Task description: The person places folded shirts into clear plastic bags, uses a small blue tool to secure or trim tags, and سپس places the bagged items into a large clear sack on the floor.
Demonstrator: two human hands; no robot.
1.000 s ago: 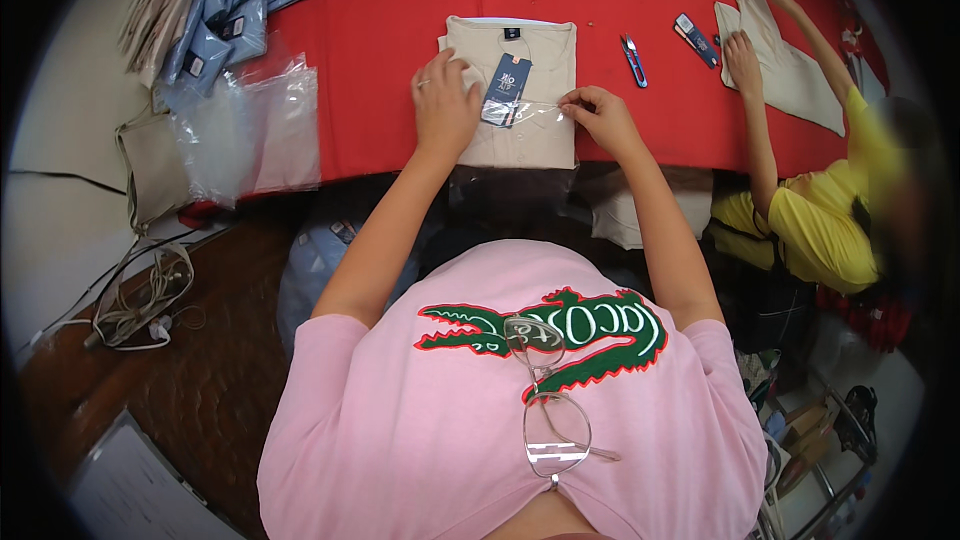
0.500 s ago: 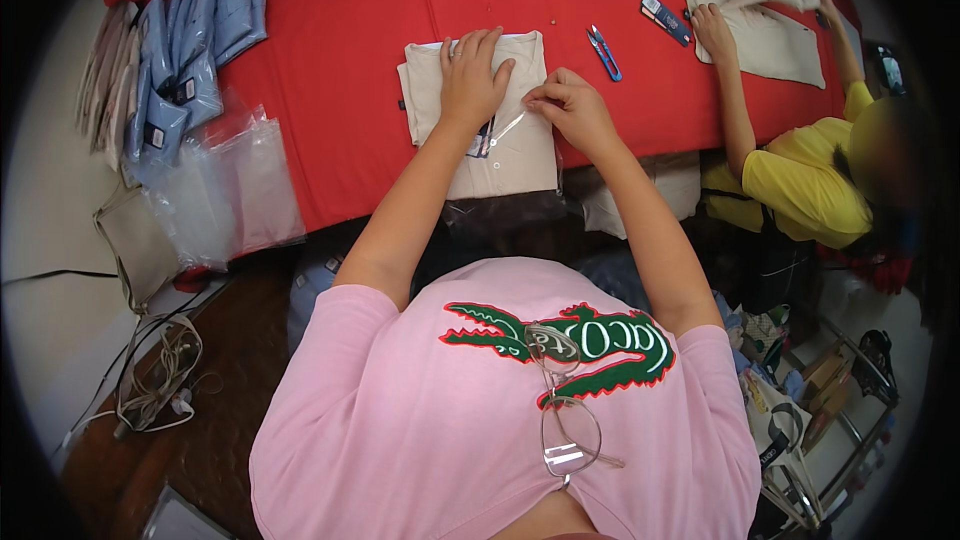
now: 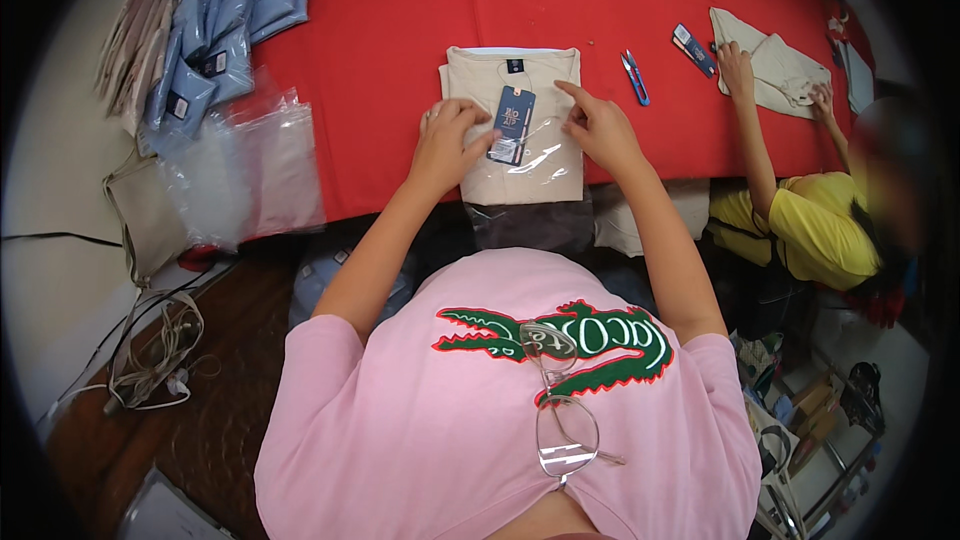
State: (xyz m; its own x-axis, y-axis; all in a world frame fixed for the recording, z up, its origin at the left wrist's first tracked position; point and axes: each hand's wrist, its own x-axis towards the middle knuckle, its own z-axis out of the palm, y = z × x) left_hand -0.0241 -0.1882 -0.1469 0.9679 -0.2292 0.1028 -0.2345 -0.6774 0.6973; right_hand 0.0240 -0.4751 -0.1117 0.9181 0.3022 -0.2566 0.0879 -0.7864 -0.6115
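Observation:
A folded cream shirt [image 3: 550, 155] lies before me at the table's near edge, its lower part under clear, shiny plastic [image 3: 530, 225] that hangs over the edge. On its front lies a dark blue hang tag [image 3: 513, 120], the cord running up towards the collar. My left hand [image 3: 447, 145] rests at the shirt's left side, thumb and fingers apart, the thumb tip by the tag's lower left edge. Along the right side is my right hand [image 3: 605, 130], its index finger stretched out over the shirt and the thumb apart from it.
Blue-handled thread snips [image 3: 635, 78] and another tag [image 3: 693, 50] lie to the right. Beyond, a person in a yellow top [image 3: 820, 225] handles a cream garment [image 3: 775, 70]. At left are bagged blue garments [image 3: 235, 0] and clear bags [image 3: 285, 165] on the red cloth [image 3: 390, 70].
The tag now lies face up and uncovered on the shirt. My left hand has moved down to the left side; my right hand has opened from a pinch. The co-worker's far hand has come down.

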